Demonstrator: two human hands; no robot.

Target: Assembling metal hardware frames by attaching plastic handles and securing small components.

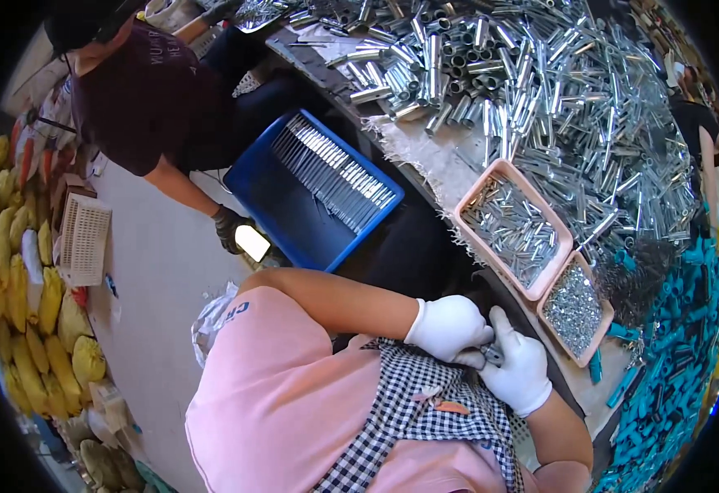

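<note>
Both my hands wear white gloves and meet close over my checkered apron (404, 415). Between their fingertips is a small grey metal part (492, 355), mostly hidden, so its exact kind does not show. My left hand (451, 329) has its fingers curled against the part. From the other side, my right hand (519, 370) pinches it, with the thumb side uppermost. Just right of my hands, at the table edge, a pink tray (456, 215) holds small metal pins or tubes. Touching its near end is a smaller pink tray (607, 324) full of tiny shiny metal pieces.
Chrome metal tubes (491, 66) lie heaped on the table, with teal handle-like parts (663, 394) at right. A blue bin (240, 177) holding a row of metal rods stands ahead. Left of it, a co-worker's black-gloved hand (232, 230) is beside a bright phone-like object (252, 243).
</note>
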